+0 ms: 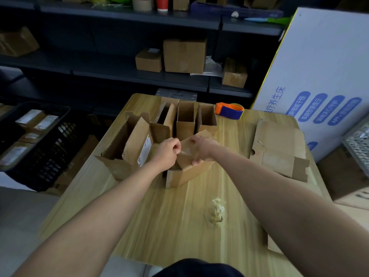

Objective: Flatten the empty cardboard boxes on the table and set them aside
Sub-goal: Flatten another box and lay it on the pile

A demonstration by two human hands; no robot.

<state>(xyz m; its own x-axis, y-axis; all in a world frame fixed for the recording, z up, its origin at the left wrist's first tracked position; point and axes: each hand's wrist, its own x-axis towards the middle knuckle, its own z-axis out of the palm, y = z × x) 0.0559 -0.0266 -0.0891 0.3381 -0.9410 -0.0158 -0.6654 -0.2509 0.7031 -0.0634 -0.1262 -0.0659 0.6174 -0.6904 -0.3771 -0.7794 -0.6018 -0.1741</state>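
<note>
A small open cardboard box [186,173] lies on the wooden table [159,216] in front of me. My right hand [200,149] grips its raised flap from the right. My left hand [166,151] pinches a strip of clear tape [182,149] at that flap. Behind stand several open empty boxes: a large one with a white label [127,148] at the left and three narrow ones [185,120] in a row. A flattened box [279,148] lies at the table's right side.
An orange and blue tape dispenser [229,110] sits at the far edge. A crumpled wad of tape [216,211] lies near me. A black crate [36,144] of parcels stands left; dark shelves [119,70] with boxes behind; a large white printed carton [323,76] right.
</note>
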